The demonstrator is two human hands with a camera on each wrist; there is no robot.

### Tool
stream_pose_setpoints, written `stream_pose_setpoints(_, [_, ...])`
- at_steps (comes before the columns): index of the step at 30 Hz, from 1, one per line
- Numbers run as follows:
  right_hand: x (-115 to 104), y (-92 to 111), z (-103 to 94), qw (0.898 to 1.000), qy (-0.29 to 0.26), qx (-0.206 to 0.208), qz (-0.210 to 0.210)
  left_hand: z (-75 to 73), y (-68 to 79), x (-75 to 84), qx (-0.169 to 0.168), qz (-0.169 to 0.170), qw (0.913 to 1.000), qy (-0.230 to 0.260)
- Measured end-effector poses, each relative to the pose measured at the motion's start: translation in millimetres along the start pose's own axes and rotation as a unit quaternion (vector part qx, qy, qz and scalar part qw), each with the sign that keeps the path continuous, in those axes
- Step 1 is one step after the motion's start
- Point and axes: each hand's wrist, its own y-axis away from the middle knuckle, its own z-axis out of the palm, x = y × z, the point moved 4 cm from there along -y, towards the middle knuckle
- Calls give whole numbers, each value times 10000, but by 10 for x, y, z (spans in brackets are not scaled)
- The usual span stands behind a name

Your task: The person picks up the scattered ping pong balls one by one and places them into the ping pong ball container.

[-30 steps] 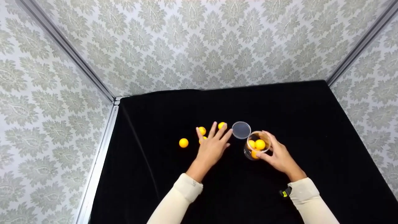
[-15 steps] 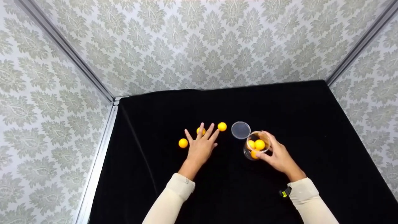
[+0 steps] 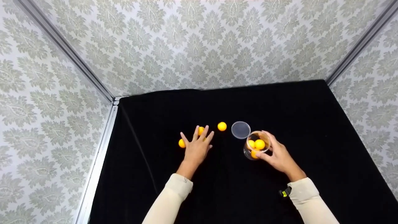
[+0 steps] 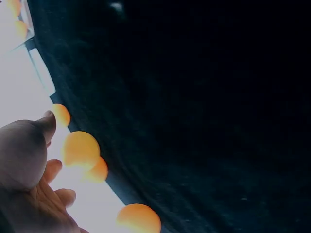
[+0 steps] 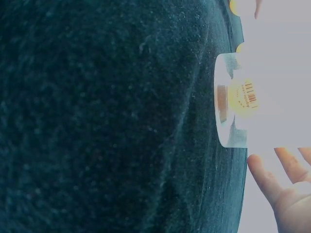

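A clear plastic cylindrical jar [image 3: 247, 153], mouth up and gripped by the right hand [image 3: 279, 158], holds several orange balls [image 3: 260, 144]. A round, transparent lid [image 3: 241, 130] lies just beside it. Farther left are four loose orange balls [image 3: 222, 126], one near the lid, three partly behind the left hand's [image 3: 196, 150] spread fingers.
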Motion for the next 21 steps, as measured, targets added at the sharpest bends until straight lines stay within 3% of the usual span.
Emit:
stream_pose_setpoints(16, [12,-1,-7,9999,-56,43,74,103,-13,-119,-113,-33,9994,-312])
stream_pose_setpoints(21, [-106,-1,-7,9999,-116,61,45,92,-8,-118,-48,23,9995,-317])
